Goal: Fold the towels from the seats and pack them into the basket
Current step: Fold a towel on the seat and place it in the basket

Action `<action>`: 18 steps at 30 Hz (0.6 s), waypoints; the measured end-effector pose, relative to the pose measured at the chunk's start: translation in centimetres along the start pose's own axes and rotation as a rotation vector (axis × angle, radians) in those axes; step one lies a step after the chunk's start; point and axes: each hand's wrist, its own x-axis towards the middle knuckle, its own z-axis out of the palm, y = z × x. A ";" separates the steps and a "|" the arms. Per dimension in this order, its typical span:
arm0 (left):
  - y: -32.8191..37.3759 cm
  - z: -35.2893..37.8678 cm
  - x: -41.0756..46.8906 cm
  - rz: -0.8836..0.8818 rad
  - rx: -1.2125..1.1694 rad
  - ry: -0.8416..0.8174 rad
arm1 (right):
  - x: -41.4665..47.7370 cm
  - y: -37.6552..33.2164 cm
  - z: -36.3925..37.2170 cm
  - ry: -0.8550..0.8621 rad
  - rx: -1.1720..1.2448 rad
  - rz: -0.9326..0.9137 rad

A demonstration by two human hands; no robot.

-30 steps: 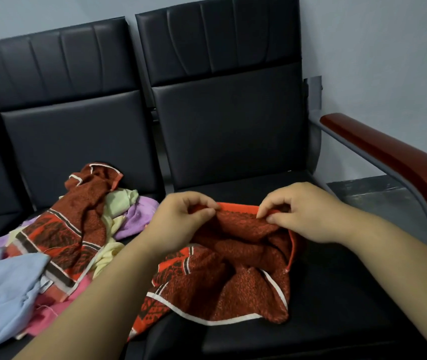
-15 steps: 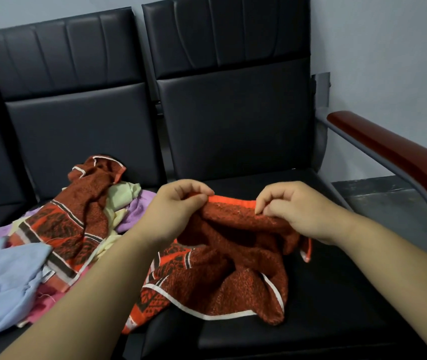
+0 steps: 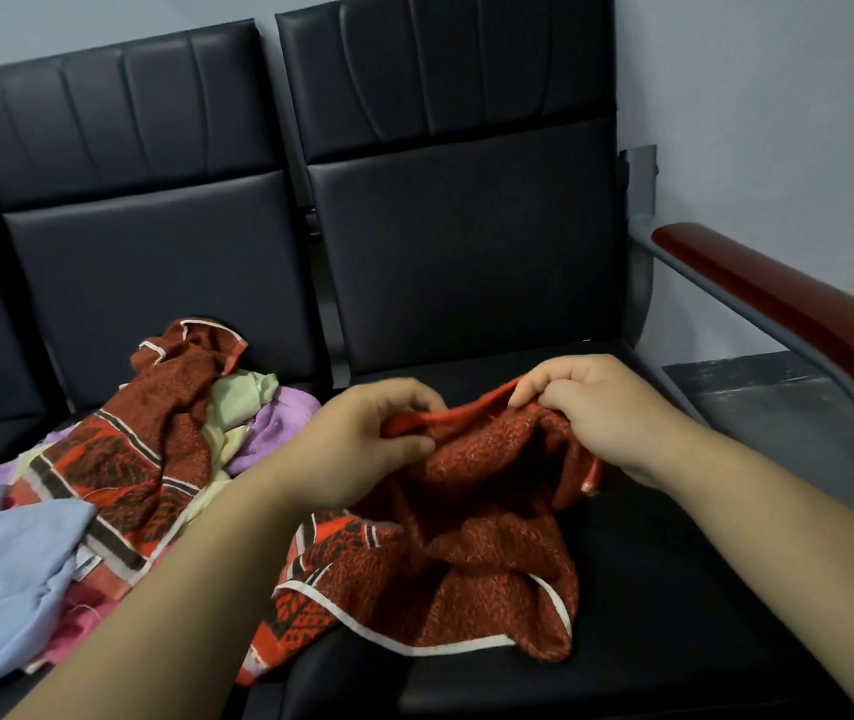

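Left hand [image 3: 362,444] and right hand [image 3: 602,407] each pinch the orange-red top hem of a crumpled red-and-black patterned terry towel with white edging [image 3: 466,558], thumb and fingers curled shut on the cloth, the hands near each other with a short run of hem between. Its lower part sags onto the black padded right seat cushion [image 3: 674,615], one corner spilling over the left edge. Next seat left: loose heap of towels [image 3: 154,444] in red pattern, pale yellow, lilac and pink, light blue cloth [image 3: 3,579] nearest the camera; glossy red-brown wooden armrest [image 3: 778,309] at right.
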 end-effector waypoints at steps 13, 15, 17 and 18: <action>0.3 0.8 -0.4 -0.130 0.044 -0.283 | 1.3 0.0 -1.2 0.085 -0.073 -0.048; -0.1 1.1 -0.2 -0.209 -0.037 -0.124 | 1.4 0.2 -1.1 0.041 0.064 -0.096; -0.5 1.2 0.0 -0.271 -0.272 0.054 | 0.9 0.1 -1.2 -0.100 0.092 -0.169; -0.4 1.2 0.2 -0.296 -0.390 0.114 | 0.7 0.1 -1.4 -0.193 0.051 -0.186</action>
